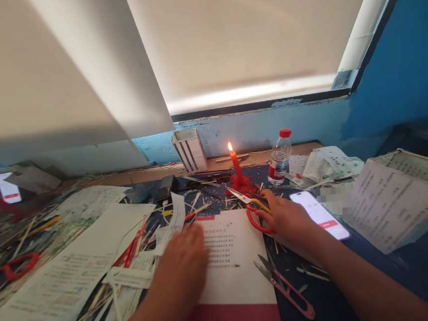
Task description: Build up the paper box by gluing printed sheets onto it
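My right hand (284, 217) has its fingers closed on the scissors (254, 219), which have a red handle loop and a yellow part. Their blades point to the upper left, near the foot of a lit red candle (236, 163). My left hand (187, 262) is smeared by motion over the left side of a white and dark red book (232, 284); its fingers cannot be made out. A pair of pink-handled thread snips (287, 289) lies at the book's right edge, blades pointing up and left.
A plastic bottle (279, 157) and a lit phone (322, 216) stand and lie at right, beside a paper box (401, 201). A small striped carton (191, 151) stands at the back. Papers (76, 257), thin sticks and red-handled scissors (21, 266) cover the left.
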Tool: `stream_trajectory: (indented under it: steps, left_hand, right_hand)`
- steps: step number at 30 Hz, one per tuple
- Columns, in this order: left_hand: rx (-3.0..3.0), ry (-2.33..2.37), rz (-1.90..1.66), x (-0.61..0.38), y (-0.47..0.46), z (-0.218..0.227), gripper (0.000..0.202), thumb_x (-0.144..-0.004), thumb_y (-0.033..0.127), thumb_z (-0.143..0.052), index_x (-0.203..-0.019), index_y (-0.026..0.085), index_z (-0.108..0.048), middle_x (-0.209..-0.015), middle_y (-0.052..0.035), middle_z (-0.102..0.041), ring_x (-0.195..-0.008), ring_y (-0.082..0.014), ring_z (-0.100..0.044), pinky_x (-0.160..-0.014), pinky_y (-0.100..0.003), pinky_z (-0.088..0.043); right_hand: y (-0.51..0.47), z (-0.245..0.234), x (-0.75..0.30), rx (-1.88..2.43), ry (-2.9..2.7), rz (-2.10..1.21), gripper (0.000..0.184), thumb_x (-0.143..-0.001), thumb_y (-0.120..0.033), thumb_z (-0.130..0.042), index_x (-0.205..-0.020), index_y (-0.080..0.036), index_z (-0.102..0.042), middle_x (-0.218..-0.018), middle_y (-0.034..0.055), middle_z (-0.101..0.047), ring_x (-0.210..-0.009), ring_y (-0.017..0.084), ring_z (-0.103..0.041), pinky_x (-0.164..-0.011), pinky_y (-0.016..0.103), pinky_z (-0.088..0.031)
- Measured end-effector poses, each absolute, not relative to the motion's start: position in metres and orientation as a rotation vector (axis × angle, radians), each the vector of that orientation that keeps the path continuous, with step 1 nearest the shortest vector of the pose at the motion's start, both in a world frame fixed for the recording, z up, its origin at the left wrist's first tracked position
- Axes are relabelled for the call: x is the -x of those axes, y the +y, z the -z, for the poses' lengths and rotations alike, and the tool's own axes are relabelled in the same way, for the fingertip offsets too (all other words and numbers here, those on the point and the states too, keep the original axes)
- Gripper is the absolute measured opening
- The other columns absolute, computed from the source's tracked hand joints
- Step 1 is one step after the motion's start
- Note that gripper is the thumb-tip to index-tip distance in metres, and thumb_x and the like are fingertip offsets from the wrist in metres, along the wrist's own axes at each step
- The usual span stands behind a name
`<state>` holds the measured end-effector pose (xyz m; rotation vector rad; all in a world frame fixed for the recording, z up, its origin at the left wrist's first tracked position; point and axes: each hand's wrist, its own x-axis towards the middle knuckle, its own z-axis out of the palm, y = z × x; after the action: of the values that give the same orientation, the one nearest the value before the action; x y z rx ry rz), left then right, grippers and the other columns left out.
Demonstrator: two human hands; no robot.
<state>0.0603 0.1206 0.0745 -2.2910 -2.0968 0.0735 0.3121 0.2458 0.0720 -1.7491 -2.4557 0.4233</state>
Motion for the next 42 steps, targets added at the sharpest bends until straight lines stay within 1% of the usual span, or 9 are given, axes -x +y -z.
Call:
stream_trajectory:
  steps: [3,5,8,11,16,23,32,38,42]
  left_hand:
    - [2.63,-1.864,-0.034,-0.084,0.132,-0.052,0.056,-0.106,0.029,-0.031,-0.156,0.008,-0.044,-0.168,-0.0209,-0.027,-0.157,-0.0355,-0.025,-0.127,-0.061,-0.022]
    - [2.747,-1.793,-0.039,-0.087,0.143,-0.043,0.06,-0.107,0.043,-0.032,-0.161,0.016,-0.036,-0.169,-0.0144,-0.028,-0.157,-0.0284,-0.029,-0.128,-0.05,-0.028]
    - [2.685,-1.876,-0.026,-0.074,0.158,-0.036,0.068,-0.107,0.05,-0.031,-0.161,0.009,-0.033,-0.167,-0.021,-0.029,-0.154,-0.0338,-0.034,-0.124,-0.054,-0.035]
    - [2.623,-1.918,-0.02,-0.06,0.166,-0.034,0.059,-0.106,0.037,-0.036,-0.151,0.001,-0.047,-0.16,-0.0262,-0.043,-0.149,-0.0377,-0.043,-0.121,-0.057,-0.038]
    - [2.62,-1.857,0.08,-0.059,0.173,-0.038,0.043,-0.102,0.014,-0.038,-0.137,0.013,-0.063,-0.143,-0.017,-0.064,-0.133,-0.03,-0.06,-0.115,-0.048,-0.047]
    - [2.694,-1.736,0.019,-0.072,0.188,-0.058,0.036,-0.09,-0.004,-0.042,-0.103,0.015,-0.069,-0.11,-0.0137,-0.07,-0.102,-0.0281,-0.065,-0.091,-0.043,-0.054]
    - [2.643,-1.893,0.105,-0.077,0.183,-0.058,0.033,-0.095,0.0,-0.034,-0.097,0.016,-0.063,-0.103,-0.0135,-0.066,-0.093,-0.0259,-0.058,-0.09,-0.043,-0.049]
    - [2.72,-2.097,0.356,-0.069,0.18,-0.056,0.027,-0.101,0.015,-0.032,-0.094,0.019,-0.058,-0.108,-0.0113,-0.066,-0.099,-0.025,-0.06,-0.095,-0.043,-0.048]
    - [2.761,-2.247,0.522,-0.061,0.177,-0.065,0.024,-0.102,0.029,-0.035,-0.094,0.021,-0.057,-0.1,-0.0067,-0.067,-0.093,-0.0226,-0.061,-0.084,-0.037,-0.051]
  right_hand:
    - [0.247,-0.072,-0.312,1.795,-2.457,-0.404,0.05,-0.105,-0.047,-0.052,-0.144,-0.017,-0.046,-0.112,0.0184,-0.078,-0.102,0.036,-0.075,-0.072,0.036,-0.047]
    - [0.246,-0.074,-0.313,1.815,-2.452,-0.389,0.049,-0.105,-0.046,-0.052,-0.143,-0.016,-0.047,-0.11,0.0185,-0.078,-0.102,0.036,-0.075,-0.072,0.036,-0.047]
    - [0.244,-0.076,-0.314,1.801,-2.46,-0.38,0.044,-0.106,-0.047,-0.051,-0.138,-0.017,-0.052,-0.112,0.0177,-0.078,-0.105,0.033,-0.075,-0.075,0.034,-0.047]
    - [0.245,-0.075,-0.314,1.769,-2.486,-0.373,0.038,-0.106,-0.044,-0.053,-0.134,-0.018,-0.055,-0.113,0.017,-0.078,-0.106,0.032,-0.074,-0.077,0.033,-0.047]
    - [0.249,-0.066,-0.313,1.768,-2.525,-0.361,0.041,-0.105,-0.044,-0.053,-0.136,-0.017,-0.056,-0.114,0.0177,-0.077,-0.1,0.033,-0.075,-0.071,0.033,-0.047]
    - [0.254,-0.059,-0.316,1.842,-2.477,-0.295,0.041,-0.106,-0.041,-0.05,-0.141,-0.019,-0.055,-0.121,0.0179,-0.072,-0.104,0.033,-0.073,-0.074,0.034,-0.048]
    - [0.255,-0.057,-0.314,1.891,-2.46,-0.279,0.044,-0.106,-0.04,-0.052,-0.144,-0.02,-0.054,-0.123,0.0174,-0.069,-0.103,0.03,-0.072,-0.076,0.031,-0.048]
    - [0.256,-0.056,-0.313,1.892,-2.456,-0.29,0.046,-0.106,-0.042,-0.052,-0.146,-0.02,-0.053,-0.123,0.0179,-0.068,-0.103,0.031,-0.072,-0.078,0.032,-0.049]
    - [0.256,-0.055,-0.314,1.884,-2.449,-0.295,0.046,-0.106,-0.042,-0.052,-0.146,-0.02,-0.052,-0.124,0.0177,-0.067,-0.103,0.031,-0.072,-0.079,0.032,-0.049]
